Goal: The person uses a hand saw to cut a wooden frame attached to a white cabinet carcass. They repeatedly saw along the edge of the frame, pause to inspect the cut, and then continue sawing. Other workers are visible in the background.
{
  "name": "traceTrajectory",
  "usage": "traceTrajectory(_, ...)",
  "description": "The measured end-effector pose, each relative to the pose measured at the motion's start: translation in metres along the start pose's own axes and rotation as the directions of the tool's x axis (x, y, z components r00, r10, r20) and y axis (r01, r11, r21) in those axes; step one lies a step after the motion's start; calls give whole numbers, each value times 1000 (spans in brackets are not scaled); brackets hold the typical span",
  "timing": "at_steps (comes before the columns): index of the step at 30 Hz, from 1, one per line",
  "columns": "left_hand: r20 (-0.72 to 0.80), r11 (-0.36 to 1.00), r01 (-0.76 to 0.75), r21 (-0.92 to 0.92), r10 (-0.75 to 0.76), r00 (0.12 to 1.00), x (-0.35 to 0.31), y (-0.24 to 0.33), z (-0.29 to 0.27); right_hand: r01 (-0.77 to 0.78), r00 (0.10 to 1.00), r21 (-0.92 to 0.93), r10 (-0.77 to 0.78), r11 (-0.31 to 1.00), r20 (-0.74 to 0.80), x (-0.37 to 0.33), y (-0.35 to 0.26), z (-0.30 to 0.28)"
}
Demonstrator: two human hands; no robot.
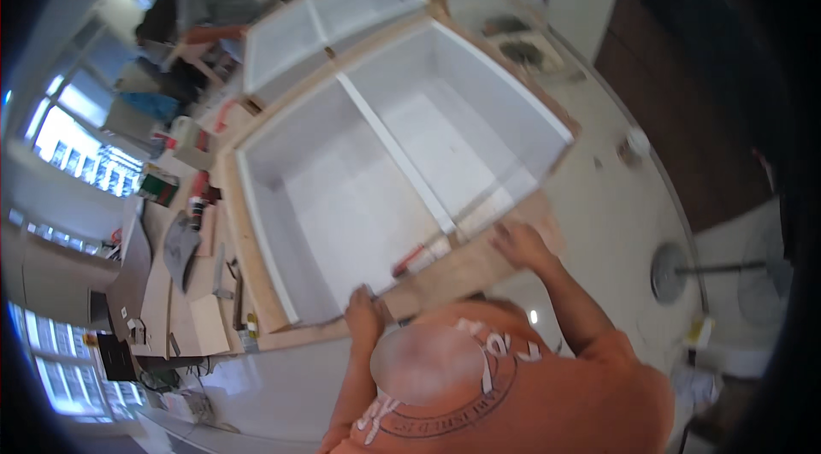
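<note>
Neither of my hands shows in the head view. Below me a person in an orange shirt (513, 394) stands at a large open cabinet box (282, 223), white inside with raw wooden edges and a white divider (393, 150) down its middle. One of this person's hands (366, 304) grips the near rim on the left. The other hand (522, 244) rests flat on the wooden near edge at the right. A small red-handled object (412, 259) lies inside by the near wall.
A second white-lined cabinet box (333, 22) lies behind the first. Another person in a grey shirt (209, 9) bends over at the back left. Boards and tools litter the floor at left (184, 249). A round-based stand (676, 270) sits at right.
</note>
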State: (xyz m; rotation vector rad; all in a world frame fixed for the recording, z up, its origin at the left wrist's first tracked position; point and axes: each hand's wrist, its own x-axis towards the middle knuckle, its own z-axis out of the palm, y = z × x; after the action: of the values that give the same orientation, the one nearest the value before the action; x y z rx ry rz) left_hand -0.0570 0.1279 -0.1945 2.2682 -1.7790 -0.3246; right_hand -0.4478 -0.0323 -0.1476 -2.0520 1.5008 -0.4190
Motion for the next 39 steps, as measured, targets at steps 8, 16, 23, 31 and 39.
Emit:
traceTrajectory(8,14,986,-25,165,23,1000,12,3,-8,-112,898,250,206,962,-390,5,34,45)
traceTrajectory(16,188,967,8,255,-58,981,27,8,-20,-83,858,120,132,989,-496,18,30,50)
traceTrajectory(23,274,961,-16,276,-62,960,30,5,-19,-107,875,130,155,986,-458,23,32,48)
traceTrajectory(31,445,939,53,341,-211,870,30,-19,-17,-37,833,83,77,996,-548,30,39,53)
traceTrajectory(39,464,933,56,357,-229,856,31,-16,-16,-97,869,85,126,992,-478,27,35,45)
